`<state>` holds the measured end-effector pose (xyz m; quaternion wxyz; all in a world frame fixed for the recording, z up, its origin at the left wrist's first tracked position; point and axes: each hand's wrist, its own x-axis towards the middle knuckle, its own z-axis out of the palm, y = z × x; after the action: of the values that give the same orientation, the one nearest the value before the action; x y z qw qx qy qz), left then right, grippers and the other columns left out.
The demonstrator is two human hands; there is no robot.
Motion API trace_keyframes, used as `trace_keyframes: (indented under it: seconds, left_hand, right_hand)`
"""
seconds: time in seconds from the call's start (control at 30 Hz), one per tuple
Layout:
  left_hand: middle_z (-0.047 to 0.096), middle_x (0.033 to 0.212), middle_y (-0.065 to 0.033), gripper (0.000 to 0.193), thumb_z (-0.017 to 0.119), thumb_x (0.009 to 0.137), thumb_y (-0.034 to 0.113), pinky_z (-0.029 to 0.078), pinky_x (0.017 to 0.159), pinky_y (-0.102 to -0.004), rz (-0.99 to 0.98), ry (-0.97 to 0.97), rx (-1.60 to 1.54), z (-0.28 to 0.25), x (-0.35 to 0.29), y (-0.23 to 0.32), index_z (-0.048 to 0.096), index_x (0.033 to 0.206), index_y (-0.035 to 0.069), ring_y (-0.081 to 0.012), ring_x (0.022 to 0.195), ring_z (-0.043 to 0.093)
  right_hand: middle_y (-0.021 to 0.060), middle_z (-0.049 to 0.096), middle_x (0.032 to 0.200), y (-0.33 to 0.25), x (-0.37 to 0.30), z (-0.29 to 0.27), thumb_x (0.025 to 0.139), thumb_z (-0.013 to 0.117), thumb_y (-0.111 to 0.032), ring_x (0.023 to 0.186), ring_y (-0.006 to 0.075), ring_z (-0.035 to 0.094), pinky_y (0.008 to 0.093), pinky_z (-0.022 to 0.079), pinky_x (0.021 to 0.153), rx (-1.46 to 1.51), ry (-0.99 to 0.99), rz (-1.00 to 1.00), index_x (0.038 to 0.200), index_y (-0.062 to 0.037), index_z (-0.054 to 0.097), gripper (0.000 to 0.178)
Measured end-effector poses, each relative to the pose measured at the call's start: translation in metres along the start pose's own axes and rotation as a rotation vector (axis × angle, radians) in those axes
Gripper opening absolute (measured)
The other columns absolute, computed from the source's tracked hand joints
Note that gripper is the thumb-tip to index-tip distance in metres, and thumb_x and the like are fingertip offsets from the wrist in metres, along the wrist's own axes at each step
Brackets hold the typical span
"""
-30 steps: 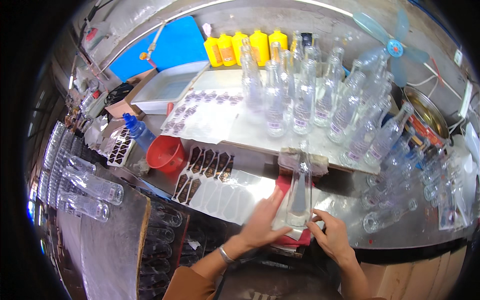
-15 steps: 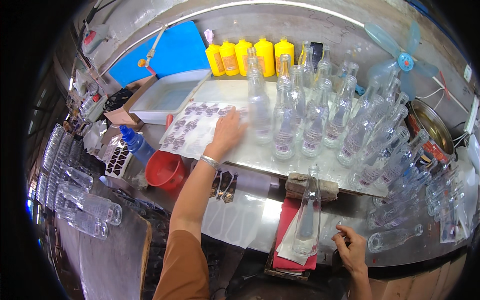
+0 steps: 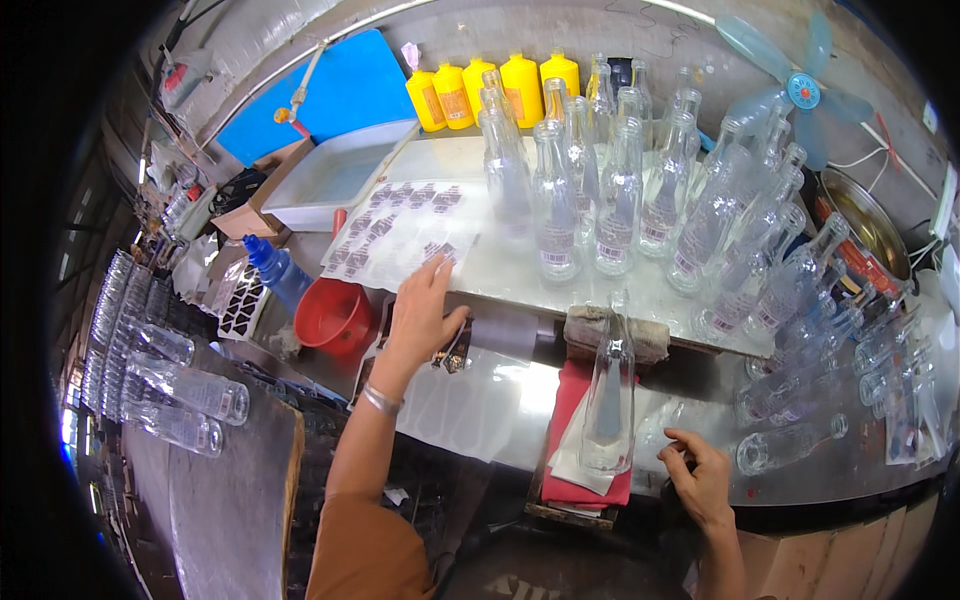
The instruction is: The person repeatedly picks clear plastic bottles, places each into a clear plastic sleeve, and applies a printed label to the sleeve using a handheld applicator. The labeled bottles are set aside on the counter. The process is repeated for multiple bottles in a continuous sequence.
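Note:
My left hand (image 3: 425, 310) is over the near edge of a sheet of printed labels (image 3: 400, 230). Its fingertips touch a label there, with the thumb spread to the side. In front of me a clear glass bottle (image 3: 608, 405) lies tilted on a red cloth pad (image 3: 565, 410), its neck against a rolled beige cloth (image 3: 640, 340). White paper (image 3: 572, 470) lies beneath this bottle. My right hand (image 3: 698, 478) is just right of the bottle and apart from it, fingers loosely bent and nothing visible in them.
Several labelled glass bottles (image 3: 612, 220) stand on the raised board, with more lying at the right (image 3: 790, 445) and left (image 3: 190, 388). A red bucket (image 3: 333, 318), blue spray bottle (image 3: 278, 270), white tub (image 3: 335, 180), yellow bottles (image 3: 520, 90) and a blue fan (image 3: 803, 91) surround the bench.
My left hand has drawn back toward me, from the upper part of the label sheet to its near edge. My right hand and the tilted bottle are almost where they were.

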<state>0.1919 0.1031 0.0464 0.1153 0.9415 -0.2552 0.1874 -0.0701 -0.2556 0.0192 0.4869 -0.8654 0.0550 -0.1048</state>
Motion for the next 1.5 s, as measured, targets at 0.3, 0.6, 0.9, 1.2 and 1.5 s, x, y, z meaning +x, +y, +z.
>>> trace_keyframes:
  seconds: [0.3, 0.6, 0.9, 1.2, 1.5]
  left_hand:
    - [0.072, 0.106, -0.0095, 0.017, 0.071, 0.086, 0.007, 0.051, 0.089, -0.0404, 0.006, 0.317, 0.001, 0.028, -0.019, -0.029, 0.070, 0.103, 0.007, -0.0295, 0.100, 0.067]
    - [0.074, 0.115, -0.0110, 0.019, 0.066, 0.096, 0.002, 0.051, 0.095, -0.0285, -0.054, 0.225, -0.812, -0.023, -0.026, 0.132, 0.073, 0.113, 0.001, -0.0174, 0.108, 0.068]
    - [0.062, 0.138, -0.0158, 0.025, 0.075, 0.081, 0.010, 0.035, 0.115, -0.0479, 0.439, -0.035, -0.516, -0.006, -0.086, 0.185, 0.073, 0.107, 0.011, -0.0308, 0.133, 0.056]
    - [0.038, 0.158, -0.0235, 0.053, 0.073, 0.087, 0.013, 0.029, 0.118, -0.0460, 0.171, -0.091, -0.647, 0.013, -0.072, 0.184, 0.061, 0.138, 0.008, -0.0376, 0.145, 0.040]
    - [0.040, 0.156, -0.0228, 0.045, 0.063, 0.095, 0.007, 0.037, 0.114, -0.0424, -0.004, -0.083, -0.989, 0.023, -0.081, 0.187, 0.059, 0.140, 0.005, -0.0348, 0.142, 0.044]
  right_hand:
    - [0.0111, 0.069, 0.091, -0.018, -0.016, 0.030, 0.080, 0.081, -0.025, 0.069, 0.0324, 0.068, 0.0414, 0.054, 0.063, -0.191, -0.140, -0.147, 0.143, 0.0037, 0.045, 0.078]
    - [0.0148, 0.069, 0.091, -0.015, -0.009, 0.048, 0.073, 0.082, -0.018, 0.072, 0.0321, 0.068, 0.0414, 0.054, 0.063, -0.305, -0.076, -0.177, 0.144, 0.0017, 0.046, 0.082]
    - [0.0202, 0.069, 0.102, -0.012, -0.004, 0.046, 0.074, 0.081, -0.018, 0.076, 0.0369, 0.069, 0.0451, 0.056, 0.066, -0.241, -0.158, -0.123, 0.144, 0.0002, 0.042, 0.082]
    - [0.0106, 0.070, 0.103, -0.014, 0.019, 0.005, 0.086, 0.076, -0.018, 0.066, 0.0163, 0.063, 0.0304, 0.050, 0.063, 0.099, -0.351, 0.024, 0.140, 0.0018, 0.052, 0.062]
    - [0.0081, 0.066, 0.121, -0.001, 0.046, 0.037, 0.100, 0.063, -0.024, 0.076, 0.0056, 0.059, 0.0240, 0.049, 0.066, 0.417, -0.230, 0.114, 0.135, 0.0041, 0.057, 0.044]
